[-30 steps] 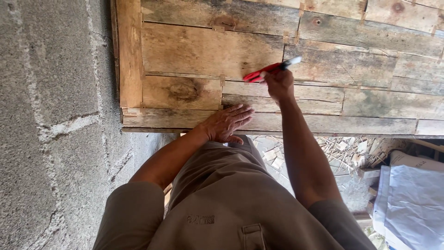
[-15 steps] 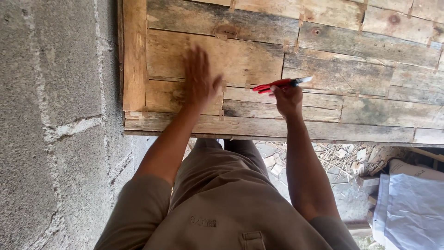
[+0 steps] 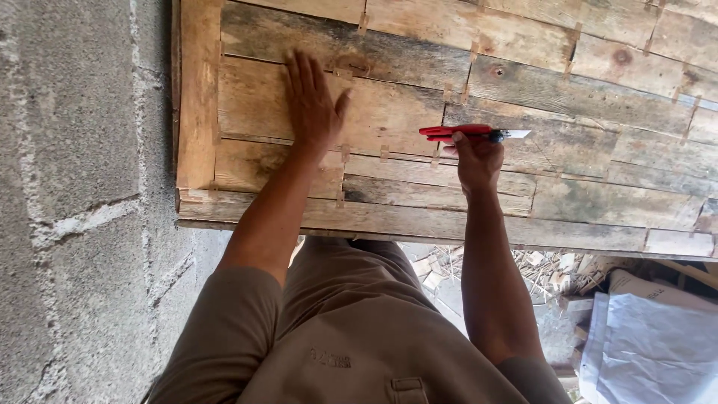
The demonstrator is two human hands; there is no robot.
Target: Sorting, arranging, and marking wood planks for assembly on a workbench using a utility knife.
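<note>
red-handled cutter point(image 3: 467, 134) gripped in right hand point(image 3: 476, 158), blade tip laid on weathered plank panel point(image 3: 568, 90) | left hand point(image 3: 313, 101) spread flat, fingers apart, on boards beside grey block wall point(image 3: 75, 187) | advice: panel is best kept braced, blade steadied

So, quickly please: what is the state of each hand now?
Left hand: open, flat on the wooden plank panel, holding nothing.
Right hand: closed on a red-handled tool.
</note>
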